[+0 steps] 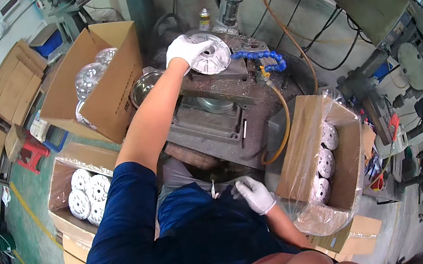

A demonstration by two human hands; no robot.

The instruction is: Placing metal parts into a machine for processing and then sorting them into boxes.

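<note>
My left hand [187, 50], in a white glove, reaches forward and grips the left edge of a round silver metal disc [211, 58] with a hole in its middle. The disc is on the raised metal fixture [214, 82] of the machine, below its spindle [230, 7]; whether it is fully seated I cannot tell. My right hand [256, 194], also gloved in white, is by my lap with loosely bent fingers, and nothing shows in it. A shiny metal bowl-shaped part [147, 87] sits left of the fixture, partly behind my left forearm.
A blue jointed hose [260, 56] and an orange hose [284, 119] are right of the disc. Open cartons of round metal parts stand at far left [124, 105], near left [59, 201] and right [298, 159]. A spray can [204, 20] stands behind.
</note>
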